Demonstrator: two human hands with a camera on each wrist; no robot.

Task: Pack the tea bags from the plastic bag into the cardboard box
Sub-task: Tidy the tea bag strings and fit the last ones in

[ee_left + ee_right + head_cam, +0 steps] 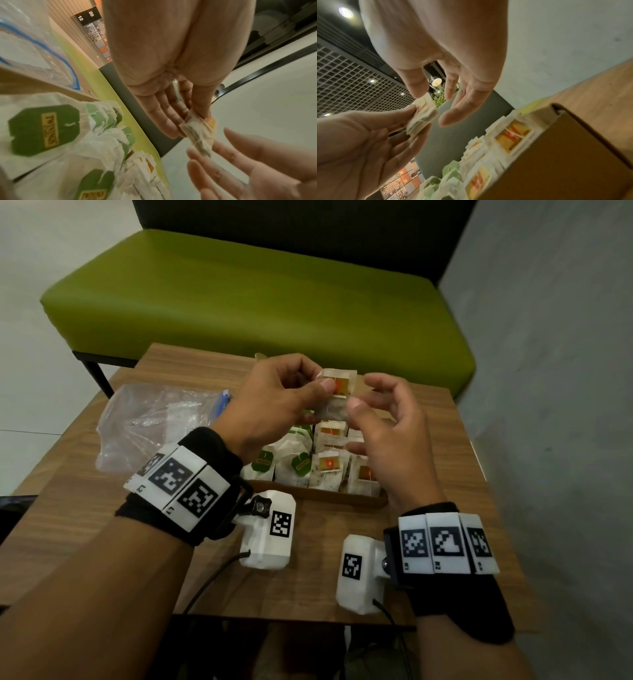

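My left hand [317, 381] pinches a small stack of tea bags [337, 392] with an orange tag, held above the cardboard box [325, 496]. My right hand [368, 395] is beside the stack, thumb touching it, fingers spread and relaxed. In the left wrist view the stack [197, 129] sits between my left thumb and fingers. In the right wrist view my right fingers [464, 102] stay apart from the stack [423, 116]. The box holds upright rows of tea bags, green-tagged ones [263, 465] on the left and orange-tagged ones [329, 463] on the right. The clear plastic bag [147, 419] lies crumpled to the left.
The box and bag rest on a small wooden table [102, 525]. A green bench [257, 296] stands behind it and a grey wall [548, 371] runs along the right. The table's near edge is just below my wrists.
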